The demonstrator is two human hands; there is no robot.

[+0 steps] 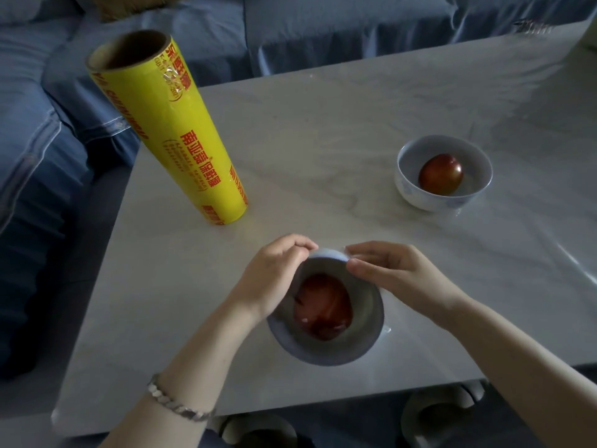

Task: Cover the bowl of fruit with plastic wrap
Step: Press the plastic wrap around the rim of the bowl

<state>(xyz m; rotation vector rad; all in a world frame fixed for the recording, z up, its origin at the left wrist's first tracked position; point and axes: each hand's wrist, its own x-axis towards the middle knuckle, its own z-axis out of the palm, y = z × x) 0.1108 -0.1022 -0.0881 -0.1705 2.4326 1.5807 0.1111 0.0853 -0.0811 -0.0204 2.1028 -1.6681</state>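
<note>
Pinching plastic wrap down at the far rim of the bowl with left hand and right hand, fingertips almost meeting, equally near. Fruit inside; bowl between the wrists, on the desk.

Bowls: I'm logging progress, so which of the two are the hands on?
The near bowl, with the left hand and right hand pinching at its far rim; the other bowl sits untouched, farther right.

Bowl before me, near table's front edge: red fruit inside, clear wrap across; yellow roll upright, left edge.
</note>
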